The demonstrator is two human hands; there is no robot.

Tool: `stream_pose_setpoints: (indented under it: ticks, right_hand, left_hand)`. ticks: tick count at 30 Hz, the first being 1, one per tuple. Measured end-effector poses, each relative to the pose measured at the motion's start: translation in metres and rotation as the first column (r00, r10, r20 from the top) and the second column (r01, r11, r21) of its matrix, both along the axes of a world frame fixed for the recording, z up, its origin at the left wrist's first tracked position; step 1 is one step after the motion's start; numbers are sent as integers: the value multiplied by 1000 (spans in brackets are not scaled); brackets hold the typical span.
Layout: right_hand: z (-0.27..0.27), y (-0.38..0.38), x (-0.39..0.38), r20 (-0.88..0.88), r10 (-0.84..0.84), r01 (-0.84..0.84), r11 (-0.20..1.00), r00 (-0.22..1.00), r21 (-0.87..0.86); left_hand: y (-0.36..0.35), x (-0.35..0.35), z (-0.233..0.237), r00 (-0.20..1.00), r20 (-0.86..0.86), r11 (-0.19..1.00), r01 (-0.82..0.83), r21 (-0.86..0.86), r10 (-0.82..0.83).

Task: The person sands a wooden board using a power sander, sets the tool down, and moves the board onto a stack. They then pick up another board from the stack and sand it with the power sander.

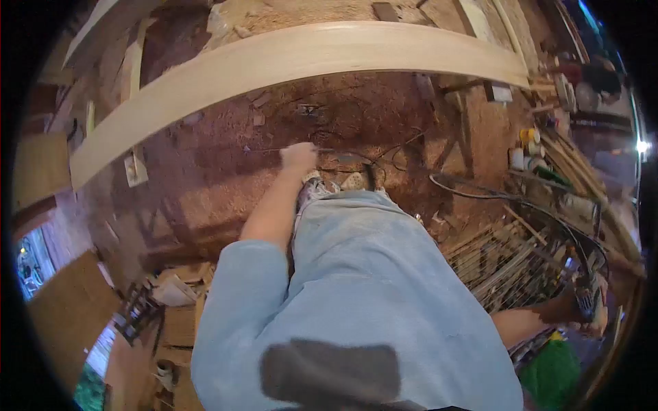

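My left hand (299,157) is closed in a fist in front of my body, over the floor and above my shoe. Whatever its fingers hold, if anything, is hidden; a thin dark line runs near it. My right arm reaches out to the far right, where my right hand (600,305) is closed around a dark corded tool (584,296), small and distorted at the view's edge. A black cable (480,196) loops from the floor toward that tool. Ahead of me, a long pale wooden board (301,58) lies across the view on supports.
Brown dusty floor (226,123) lies under the board. Slatted metal pieces (504,264) lie on the right, below wooden strips (576,164) and small containers (529,137). A green bag (552,373) sits at lower right. Wooden panels (72,315) and scraps stand at left.
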State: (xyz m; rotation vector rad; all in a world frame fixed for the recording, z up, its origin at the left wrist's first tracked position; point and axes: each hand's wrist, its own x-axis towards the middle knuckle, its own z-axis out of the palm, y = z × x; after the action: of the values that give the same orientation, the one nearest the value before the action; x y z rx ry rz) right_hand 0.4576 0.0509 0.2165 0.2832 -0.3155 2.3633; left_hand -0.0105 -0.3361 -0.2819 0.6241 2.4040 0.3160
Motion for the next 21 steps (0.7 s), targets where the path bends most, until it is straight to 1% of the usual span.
stream_pose_setpoints:
  ticks: [1,2,3,4,5,7,8,9,10,11,12,13,14,15,17,18,19,20,21]
  right_hand:
    - [-8,-10,-4,93,-355,331,922,930,202]
    - [-19,-13,-4,107,-532,482,821,840,306]
    - [-30,-15,-4,120,-694,607,689,710,396]
    - [-41,-14,3,116,-692,576,671,712,467]
    - [-51,-8,27,118,-741,583,606,661,542]
    - [-67,2,72,106,-834,577,461,542,674]
    - [-74,-8,61,179,-935,612,337,305,716]
    - [-85,3,77,214,-914,639,395,345,660]
    - [-95,13,92,243,-891,665,450,384,596]
    - [-106,23,108,268,-866,688,499,423,527]
    - [-114,30,122,349,-902,601,429,252,674]
    - [-124,42,139,303,-946,613,308,115,728]
    - [-134,53,156,256,-966,604,184,-35,775]
    - [-144,64,172,213,-959,579,66,-189,813]
    - [-147,75,197,492,-853,746,213,-173,631]
    - [-148,72,195,517,-826,713,223,-225,665]
    - [-154,71,197,522,-822,719,218,-229,660]
    - [-160,71,201,561,-795,724,244,-232,645]
    - [-167,69,206,601,-764,730,270,-235,628]
  left_hand:
    - [-17,-12,13,1000,-3,994,16,-108,-16]
    - [-42,-17,12,996,-74,990,44,-132,-55]
    - [-67,-23,17,994,-83,994,66,-88,-73]
    - [-100,-26,-19,992,-129,996,-25,-82,14]
    - [-102,-22,42,994,-98,994,-63,-90,54]
    - [-154,-28,9,943,-214,941,-292,-172,254]
    - [-172,-28,21,912,-213,911,-384,-151,350]
    - [-186,-25,34,868,-213,868,-479,-131,448]
    - [-194,-21,47,867,-233,865,-480,-145,441]
    - [-201,-19,59,832,-273,849,-521,-84,483]
    - [-210,-18,68,798,-304,832,-553,-26,521]
    - [-219,-14,80,802,-322,839,-543,-37,504]
    - [-230,-12,92,795,-356,828,-553,-92,492]
    - [-243,-15,102,785,-387,811,-568,-138,484]
    - [-295,-31,102,859,-447,830,-428,-357,250]
    - [-307,-39,110,857,-456,834,-424,-355,241]
    - [-310,-44,121,835,-452,828,-473,-300,314]
    - [-309,-46,125,809,-441,816,-524,-244,388]
    - [-306,-49,126,811,-446,819,-518,-247,379]
